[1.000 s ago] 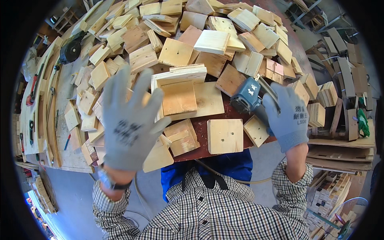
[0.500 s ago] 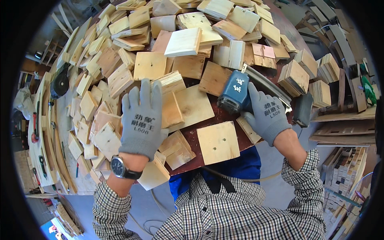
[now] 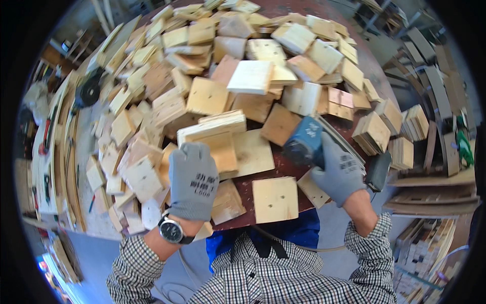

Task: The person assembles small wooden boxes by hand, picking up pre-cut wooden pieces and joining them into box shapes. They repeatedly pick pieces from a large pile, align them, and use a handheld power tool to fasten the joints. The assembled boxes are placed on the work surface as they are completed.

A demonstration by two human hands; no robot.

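Note:
My gloved left hand [image 3: 192,177] is curled over the near end of a pale plywood block [image 3: 215,125] standing on edge; its fingertips are hidden. Behind and beside that block lie a tilted wood piece [image 3: 221,152] and a flat square board [image 3: 250,152]. At the right, my gloved right hand [image 3: 340,169] is wrapped round a blue nail gun [image 3: 305,141] with a long grey magazine, which lies on the dark red tabletop [image 3: 243,186]. A square block [image 3: 276,200] with dark spots sits between my hands at the near edge.
A big heap of wood blocks [image 3: 250,76] covers the far and left tabletop. Stacked blocks [image 3: 372,133] stand right of the nail gun. A black tape measure [image 3: 90,91] and long strips [image 3: 71,167] are at the left. A hose [image 3: 185,268] hangs below the table.
My left hand has gone from outstretched fingers to a closed grip on the plywood block, which has shifted nearer. My right hand stays on the nail gun. The view has shifted slightly.

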